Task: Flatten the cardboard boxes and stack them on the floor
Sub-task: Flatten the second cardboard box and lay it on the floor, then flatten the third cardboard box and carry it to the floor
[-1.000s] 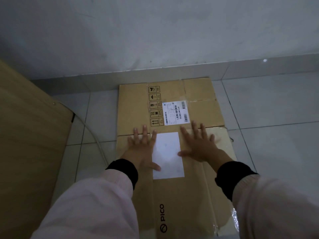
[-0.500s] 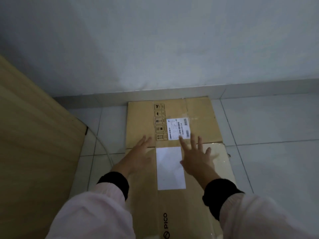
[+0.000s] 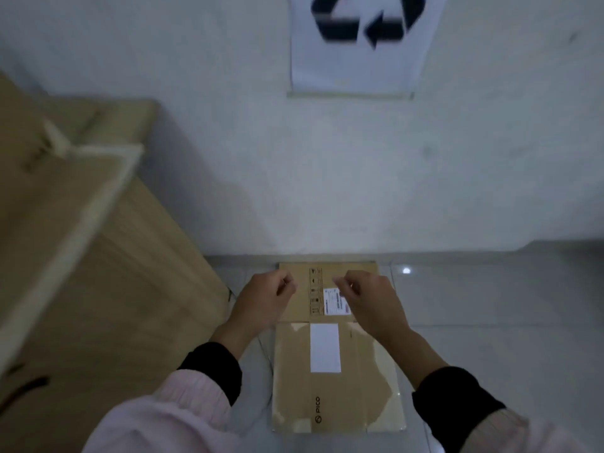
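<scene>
A flattened brown cardboard box (image 3: 330, 397) lies on the tiled floor against the wall, with a white label, a shipping sticker and a "PICO" print on it. My left hand (image 3: 261, 302) hovers above its far left part, fingers curled loosely, holding nothing. My right hand (image 3: 372, 299) hangs over the far right part, also loosely curled and empty. Neither hand touches the cardboard. Pink sleeves with black cuffs cover both forearms.
A wooden cabinet (image 3: 108, 289) with a cardboard box (image 3: 58, 191) on top stands at the left. A white sheet with a recycling symbol (image 3: 359, 40) hangs on the wall. A thin cable (image 3: 266, 354) runs along the floor left of the flattened box. Grey floor tiles (image 3: 490, 322) spread to the right.
Both hands have lifted off the flattened box and their fingers have curled in. The view has risen and pulled back, so the wall sheet and the cabinet top now show.
</scene>
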